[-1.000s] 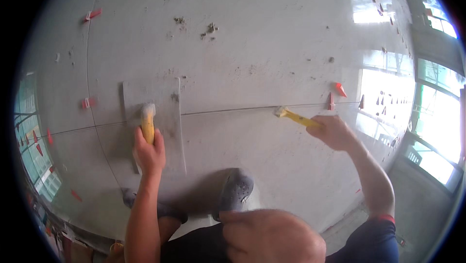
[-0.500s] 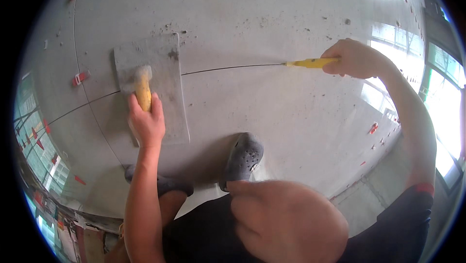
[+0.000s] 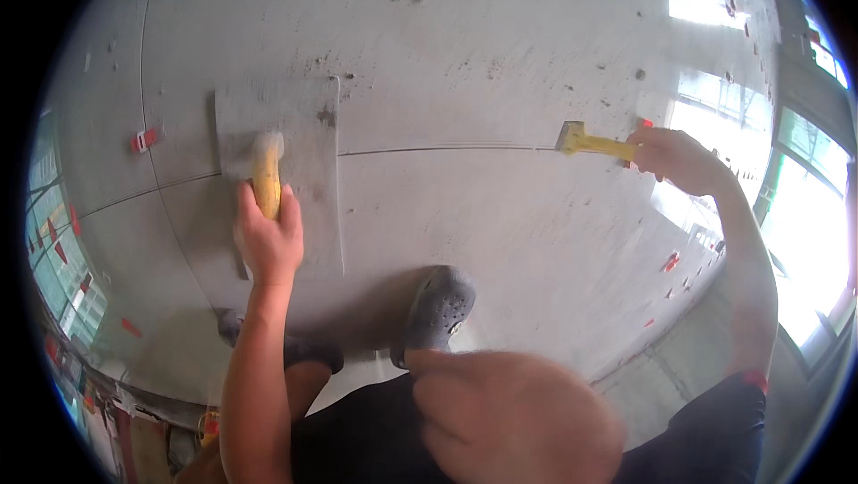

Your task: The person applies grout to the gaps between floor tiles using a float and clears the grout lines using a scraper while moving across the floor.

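one trowel (image 3: 313, 207) at ten o'clock is gripped by my left hand (image 3: 271, 243), one scraper (image 3: 608, 146) at two by my right hand (image 3: 681, 160), seemingly working the floor joint (image 3: 447, 148), which calls for blade (image 3: 568, 135) alignment.

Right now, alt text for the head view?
The left hand grips a yellow-handled float over grey floor tiles; the right hand holds a yellow-handled scraper at a joint. Red pieces dot the tiles; grey clogs show below.
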Available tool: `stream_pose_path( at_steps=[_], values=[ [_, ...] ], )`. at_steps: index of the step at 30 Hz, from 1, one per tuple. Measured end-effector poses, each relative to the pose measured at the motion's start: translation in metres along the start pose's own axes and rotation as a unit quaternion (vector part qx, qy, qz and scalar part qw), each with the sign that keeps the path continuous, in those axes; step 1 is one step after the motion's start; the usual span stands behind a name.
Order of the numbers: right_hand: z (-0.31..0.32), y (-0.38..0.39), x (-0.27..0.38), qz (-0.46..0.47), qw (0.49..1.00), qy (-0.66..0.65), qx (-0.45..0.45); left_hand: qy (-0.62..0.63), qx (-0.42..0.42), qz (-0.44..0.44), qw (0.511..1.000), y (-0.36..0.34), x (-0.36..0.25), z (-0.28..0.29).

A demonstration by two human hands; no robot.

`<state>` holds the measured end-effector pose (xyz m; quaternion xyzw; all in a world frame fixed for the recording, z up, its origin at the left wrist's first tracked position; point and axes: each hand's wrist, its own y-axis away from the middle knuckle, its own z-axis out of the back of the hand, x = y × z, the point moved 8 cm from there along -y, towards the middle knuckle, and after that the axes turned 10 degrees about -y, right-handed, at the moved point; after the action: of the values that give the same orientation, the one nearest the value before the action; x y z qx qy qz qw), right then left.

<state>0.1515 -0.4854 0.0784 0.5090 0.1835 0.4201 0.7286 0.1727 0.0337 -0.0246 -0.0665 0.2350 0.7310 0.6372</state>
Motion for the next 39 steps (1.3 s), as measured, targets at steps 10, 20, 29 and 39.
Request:
stream_pose_path(
  at_steps=[10,20,29,39],
  values=[
    [-0.027,-0.041,-0.042,0.096,0.991,-0.022,-0.09,0.005,-0.008,-0.017,1.0,-0.001,-0.004,0.002],
    [-0.025,-0.033,-0.075,0.155,0.98,0.038,-0.123,0.037,0.015,0.008,0.999,0.001,-0.005,-0.004],
    [-0.059,-0.043,-0.066,0.187,0.962,0.099,-0.175,-0.005,-0.013,-0.001,1.0,0.0,-0.01,0.003],
    [-0.057,-0.028,-0.068,0.086,0.956,0.16,-0.231,-0.012,-0.016,-0.024,1.0,-0.003,-0.012,-0.001]
  ],
)
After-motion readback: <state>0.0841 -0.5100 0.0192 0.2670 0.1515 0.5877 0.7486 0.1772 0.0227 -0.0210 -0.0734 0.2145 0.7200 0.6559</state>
